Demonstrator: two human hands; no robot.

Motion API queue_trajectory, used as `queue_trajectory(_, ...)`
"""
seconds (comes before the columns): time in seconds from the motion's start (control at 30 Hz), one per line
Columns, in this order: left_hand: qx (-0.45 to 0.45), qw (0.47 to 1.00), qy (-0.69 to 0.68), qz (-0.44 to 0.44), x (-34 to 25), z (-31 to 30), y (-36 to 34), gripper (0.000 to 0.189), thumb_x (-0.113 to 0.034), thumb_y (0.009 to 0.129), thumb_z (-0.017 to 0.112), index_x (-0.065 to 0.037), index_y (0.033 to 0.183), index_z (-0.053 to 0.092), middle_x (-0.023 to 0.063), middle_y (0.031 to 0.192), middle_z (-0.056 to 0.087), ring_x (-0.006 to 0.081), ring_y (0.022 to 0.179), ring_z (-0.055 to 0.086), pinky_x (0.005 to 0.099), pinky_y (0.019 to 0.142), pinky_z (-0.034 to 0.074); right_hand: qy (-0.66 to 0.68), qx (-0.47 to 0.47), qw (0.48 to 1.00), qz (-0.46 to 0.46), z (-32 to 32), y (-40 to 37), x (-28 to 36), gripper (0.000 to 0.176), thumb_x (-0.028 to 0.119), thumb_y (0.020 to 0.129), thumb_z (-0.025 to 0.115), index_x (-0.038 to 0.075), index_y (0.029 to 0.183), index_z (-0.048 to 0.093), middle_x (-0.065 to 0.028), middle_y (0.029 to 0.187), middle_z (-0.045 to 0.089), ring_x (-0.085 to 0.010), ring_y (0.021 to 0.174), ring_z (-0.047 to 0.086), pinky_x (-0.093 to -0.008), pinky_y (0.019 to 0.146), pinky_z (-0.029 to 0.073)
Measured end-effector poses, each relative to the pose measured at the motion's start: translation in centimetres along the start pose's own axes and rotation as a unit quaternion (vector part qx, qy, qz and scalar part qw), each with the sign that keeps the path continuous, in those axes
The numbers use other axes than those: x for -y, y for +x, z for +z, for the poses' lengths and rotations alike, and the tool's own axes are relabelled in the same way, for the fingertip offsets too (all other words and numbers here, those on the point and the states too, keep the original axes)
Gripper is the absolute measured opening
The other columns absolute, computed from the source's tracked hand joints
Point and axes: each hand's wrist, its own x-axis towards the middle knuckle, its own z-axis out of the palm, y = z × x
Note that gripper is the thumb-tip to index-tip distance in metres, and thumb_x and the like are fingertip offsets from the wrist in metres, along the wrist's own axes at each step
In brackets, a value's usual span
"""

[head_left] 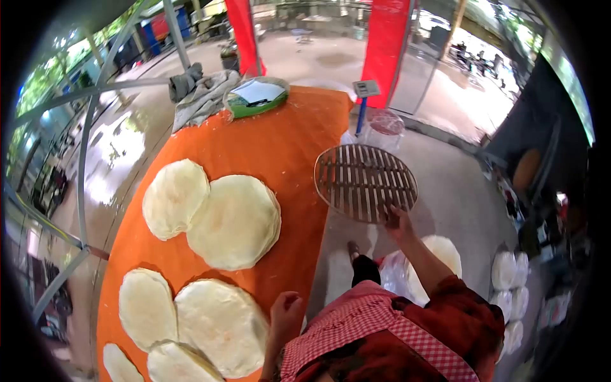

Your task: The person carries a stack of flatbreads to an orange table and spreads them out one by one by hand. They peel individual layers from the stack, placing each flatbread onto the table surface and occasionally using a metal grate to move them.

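My right hand [398,223] grips the near edge of a round slatted rack [365,183], held over the floor just right of the table. My left hand [287,312] is low by the table's right edge, its fingers curled in, and I cannot make out anything in them. On the orange tabletop [299,127] lie stacks of round pale flatbreads. One large stack [234,223] overlaps a smaller one [175,198] at the middle. Nearer, another large stack [219,326] is beside an oval one [147,309], close to my left hand.
At the table's far end are a grey cloth [207,95] and a green-edged bag [256,97]. Beyond the rack stand a blue-posted scale [365,92] and a clear red-topped container [384,127]. More pale rounds [443,254] are low at the right. Metal bars [83,172] run along the left.
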Motion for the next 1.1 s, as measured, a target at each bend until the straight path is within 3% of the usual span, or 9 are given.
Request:
queue_trajectory(0.23, -0.362, 0.922, -0.055, -0.126, 2.8, 4.9, 6.9, 0.012, -0.007, 0.084, 0.061, -0.003, 0.094, 0.057, 0.0039, 0.081, 0.058, 0.0117, 0.070, 0.057, 0.0250, 0.063, 0.049, -0.076, 0.076, 0.993, 0.044, 0.3, 44.0, 0.8, 0.028, 0.015, 0.081, 0.063, 0.011, 0.109, 0.061, -0.0039, 0.092, 0.068, -0.0183, 0.075, 0.064, -0.0332, 0.057, 0.049)
queue_trajectory(0.33, -0.450, 0.856, -0.165, -0.193, 0.8, 10.2, 7.5, 0.019, -0.013, 0.086, 0.060, -0.001, 0.099, 0.055, 0.0072, 0.083, 0.059, 0.0157, 0.071, 0.058, 0.0279, 0.061, 0.051, -0.140, 0.125, 0.977, 0.100, 3.4, 57.8, 0.5, 0.033, 0.025, 0.082, 0.067, 0.012, 0.111, 0.060, -0.0042, 0.103, 0.065, -0.0193, 0.090, 0.062, -0.0346, 0.071, 0.053)
queue_trajectory(0.37, -0.445, 0.855, -0.181, -0.196, 0.9, 11.5, 7.7, 0.019, -0.013, 0.087, 0.059, 0.000, 0.100, 0.055, 0.0074, 0.083, 0.059, 0.0161, 0.072, 0.059, 0.0285, 0.062, 0.051, -0.039, 0.220, 0.936, 0.270, 2.1, 63.9, 0.2, 0.045, 0.037, 0.082, 0.066, 0.012, 0.118, 0.056, -0.0042, 0.110, 0.062, -0.0221, 0.096, 0.061, -0.0361, 0.077, 0.053)
queue_trajectory(0.5, -0.497, 0.809, -0.187, -0.253, -3.5, 16.0, 8.7, 0.018, -0.013, 0.088, 0.058, -0.002, 0.102, 0.055, 0.0075, 0.086, 0.061, 0.0158, 0.074, 0.060, 0.0295, 0.065, 0.051, -0.173, -0.204, 0.937, 0.226, 6.8, 65.0, -1.2, 0.056, 0.049, 0.083, 0.060, 0.009, 0.120, 0.051, -0.0134, 0.114, 0.058, -0.0328, 0.103, 0.057, -0.0559, 0.084, 0.048)
queue_trajectory(0.63, -0.547, 0.757, -0.253, -0.254, -4.4, 18.8, 9.7, 0.016, -0.014, 0.088, 0.057, -0.004, 0.101, 0.055, 0.0059, 0.087, 0.061, 0.0138, 0.074, 0.059, 0.0273, 0.066, 0.050, -0.360, 0.127, 0.889, 0.252, 5.7, 54.8, -5.7, 0.028, 0.030, 0.091, 0.053, 0.004, 0.101, 0.058, -0.0126, 0.090, 0.064, -0.0213, 0.076, 0.061, -0.0345, 0.068, 0.051)
queue_trajectory(0.7, -0.562, 0.738, -0.293, -0.232, -4.4, 18.5, 10.9, 0.017, -0.015, 0.090, 0.056, -0.004, 0.102, 0.054, 0.0064, 0.088, 0.061, 0.0140, 0.074, 0.059, 0.0277, 0.068, 0.050, -0.386, 0.310, 0.818, 0.292, 9.3, 44.5, -9.8, 0.027, 0.025, 0.090, 0.053, 0.002, 0.104, 0.059, -0.0129, 0.098, 0.064, -0.0233, 0.088, 0.063, -0.0339, 0.075, 0.051)
queue_trajectory(0.77, -0.554, 0.745, -0.312, -0.203, -4.2, 17.1, 13.1, 0.019, -0.017, 0.091, 0.055, -0.003, 0.104, 0.053, 0.0075, 0.090, 0.061, 0.0152, 0.077, 0.060, 0.0291, 0.071, 0.051, -0.338, 0.258, 0.768, 0.479, 16.6, 36.0, -12.9, 0.028, 0.022, 0.087, 0.060, 0.001, 0.105, 0.058, -0.0125, 0.100, 0.063, -0.0231, 0.087, 0.064, -0.0316, 0.076, 0.052)
queue_trajectory(0.97, -0.516, 0.775, -0.350, -0.105, -3.5, 10.9, 18.2, 0.015, -0.014, 0.091, 0.055, -0.004, 0.101, 0.056, 0.0077, 0.090, 0.062, 0.0160, 0.078, 0.061, 0.0292, 0.070, 0.051, -0.522, 0.263, 0.681, 0.441, 22.3, 29.6, -27.6, 0.037, 0.028, 0.074, 0.075, 0.001, 0.092, 0.057, -0.0069, 0.088, 0.062, -0.0190, 0.082, 0.061, -0.0344, 0.070, 0.048)
queue_trajectory(1.1, -0.518, 0.771, -0.368, -0.052, -3.4, 9.1, 18.3, 0.012, -0.013, 0.090, 0.056, -0.005, 0.100, 0.057, 0.0068, 0.089, 0.062, 0.0154, 0.077, 0.061, 0.0291, 0.070, 0.051, -0.558, 0.209, 0.670, 0.443, 25.3, 27.0, -28.0, 0.035, 0.027, 0.072, 0.076, 0.004, 0.088, 0.054, -0.0056, 0.090, 0.061, -0.0183, 0.079, 0.058, -0.0384, 0.069, 0.045)
